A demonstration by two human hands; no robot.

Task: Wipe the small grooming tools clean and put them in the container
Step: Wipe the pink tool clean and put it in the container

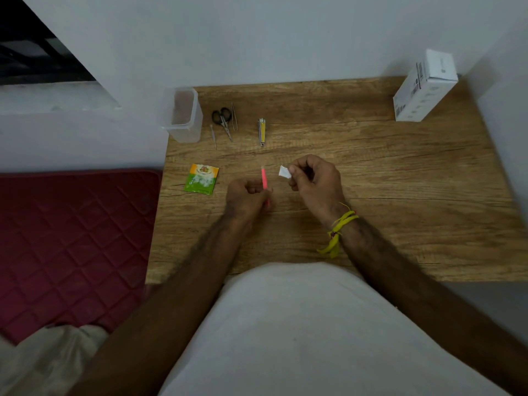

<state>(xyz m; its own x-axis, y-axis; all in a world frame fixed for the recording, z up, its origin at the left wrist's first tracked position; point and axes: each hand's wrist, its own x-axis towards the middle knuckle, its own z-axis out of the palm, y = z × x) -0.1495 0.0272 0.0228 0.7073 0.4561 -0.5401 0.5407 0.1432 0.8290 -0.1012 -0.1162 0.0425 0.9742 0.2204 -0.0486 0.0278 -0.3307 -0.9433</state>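
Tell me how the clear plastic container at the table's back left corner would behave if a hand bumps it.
The tall clear plastic container looks thin-walled and seems to hold no tools, so it is probably light and would slide easily on the wooden table. Taller than it is wide, it may tip if bumped near its rim. Standing at the table's edge, it could fall off.

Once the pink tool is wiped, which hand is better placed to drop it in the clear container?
The left hand. It already grips the pink tool, and the clear container stands at the table's far left. The right hand pinches the white wipe.
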